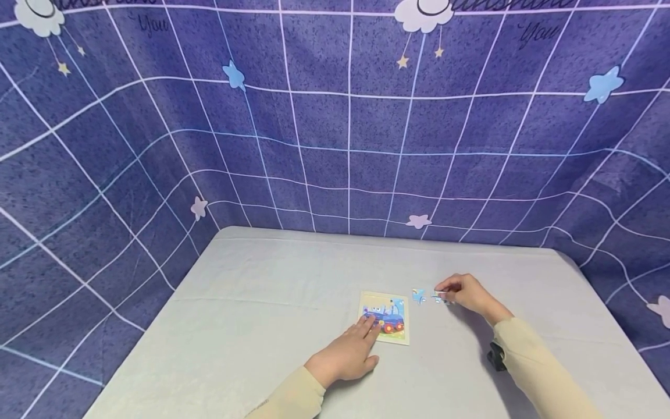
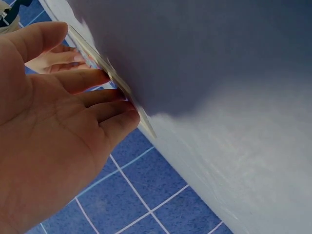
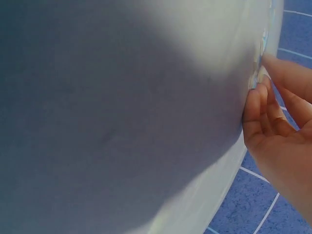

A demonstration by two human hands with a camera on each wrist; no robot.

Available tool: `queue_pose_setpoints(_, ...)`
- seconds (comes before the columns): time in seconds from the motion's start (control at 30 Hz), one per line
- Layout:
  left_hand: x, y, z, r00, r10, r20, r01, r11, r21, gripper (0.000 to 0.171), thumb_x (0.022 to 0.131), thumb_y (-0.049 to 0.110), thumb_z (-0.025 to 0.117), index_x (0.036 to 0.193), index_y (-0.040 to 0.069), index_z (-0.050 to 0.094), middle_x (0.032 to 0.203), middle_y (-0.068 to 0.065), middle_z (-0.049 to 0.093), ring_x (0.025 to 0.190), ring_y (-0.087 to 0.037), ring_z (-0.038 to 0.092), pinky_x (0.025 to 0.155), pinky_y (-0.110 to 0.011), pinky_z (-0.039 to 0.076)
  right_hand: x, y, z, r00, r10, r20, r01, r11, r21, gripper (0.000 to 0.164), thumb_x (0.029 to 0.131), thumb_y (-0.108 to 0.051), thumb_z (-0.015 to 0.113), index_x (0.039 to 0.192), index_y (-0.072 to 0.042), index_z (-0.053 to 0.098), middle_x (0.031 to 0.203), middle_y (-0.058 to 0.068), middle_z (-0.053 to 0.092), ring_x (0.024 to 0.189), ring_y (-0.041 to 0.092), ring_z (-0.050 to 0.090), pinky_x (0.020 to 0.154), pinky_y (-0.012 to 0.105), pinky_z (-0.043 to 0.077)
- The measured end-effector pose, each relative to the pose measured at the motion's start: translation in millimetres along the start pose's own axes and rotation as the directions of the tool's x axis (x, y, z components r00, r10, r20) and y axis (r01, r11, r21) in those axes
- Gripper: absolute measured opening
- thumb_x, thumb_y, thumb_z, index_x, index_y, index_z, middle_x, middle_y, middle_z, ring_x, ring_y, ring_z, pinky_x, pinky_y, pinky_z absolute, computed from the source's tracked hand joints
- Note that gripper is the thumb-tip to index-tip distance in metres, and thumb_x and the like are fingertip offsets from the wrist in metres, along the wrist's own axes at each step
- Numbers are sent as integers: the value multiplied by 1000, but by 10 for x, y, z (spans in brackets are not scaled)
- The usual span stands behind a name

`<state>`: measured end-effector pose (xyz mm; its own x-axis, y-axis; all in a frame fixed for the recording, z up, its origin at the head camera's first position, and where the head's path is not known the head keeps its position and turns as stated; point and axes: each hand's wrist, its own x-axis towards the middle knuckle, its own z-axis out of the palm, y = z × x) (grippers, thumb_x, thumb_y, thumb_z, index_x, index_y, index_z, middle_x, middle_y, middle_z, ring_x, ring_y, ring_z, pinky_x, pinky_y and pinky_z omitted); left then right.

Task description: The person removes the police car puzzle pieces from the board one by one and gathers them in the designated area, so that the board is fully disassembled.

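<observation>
A square jigsaw board (image 1: pixel 409 334) with a blue cartoon tractor picture lies flat on the table. My left hand (image 1: pixel 352 354) rests its straight fingers on the board's lower left part; the left wrist view shows the fingertips against the board's edge (image 2: pixel 147 126). Right of the board lies a loose light-blue puzzle piece (image 1: pixel 418 295). My right hand (image 1: pixel 469 294) has thumb and fingers bent together and pinches another puzzle piece (image 1: pixel 438 294) close to the tabletop. In the right wrist view, the fingertips of the right hand (image 3: pixel 285 122) partly hide it.
The table (image 1: pixel 251 326) has a pale grey cloth cover. Behind it and at both sides hangs a purple-blue curtain (image 1: pixel 324 128) with a grid and star pattern. A black device (image 1: pixel 496 356) sits at the right wrist.
</observation>
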<state>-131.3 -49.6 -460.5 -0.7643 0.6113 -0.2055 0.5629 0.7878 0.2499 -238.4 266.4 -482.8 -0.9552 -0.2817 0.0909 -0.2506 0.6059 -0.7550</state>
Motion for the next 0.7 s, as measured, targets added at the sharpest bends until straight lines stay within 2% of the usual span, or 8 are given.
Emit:
queue_pose_setpoints(0.23,0,-4,-7,1000,3,-1,-3,1000,-7,62,97,34,53,148,4,35,156,-14,26,144,-29,22,116,-36,25,3,-19,3,1000,-27,-15,26,1000,-16,13,80,6,71,93,7,72,82,10,63,67,10,52,55,19,46)
queue_pose_setpoints(0.43,0,-6,-2,1000,-1,1,1,1000,1,62,97,35,53,148,4,36,157,-14,26,144,-29,22,116,-36,25,42,-126,59,988,-150,-29,149,989,-11,18,79,8,70,97,7,71,88,15,66,78,19,63,73,24,54)
queue_pose_setpoints(0.57,4,-4,-6,1000,-1,-1,1,1000,6,61,97,34,53,148,4,36,156,-14,26,144,-29,22,116,-37,26,86,-237,162,982,-188,7,187,981,41,21,80,7,70,101,8,70,88,16,65,81,22,64,78,26,55)
queue_pose_setpoints(0.7,11,-6,7,1000,1,-2,-1,1000,11,61,98,34,53,148,4,36,156,-14,26,144,-29,22,115,-36,26,124,-334,285,979,-197,57,193,979,74,23,81,5,70,103,8,69,89,17,65,82,17,61,78,24,54)
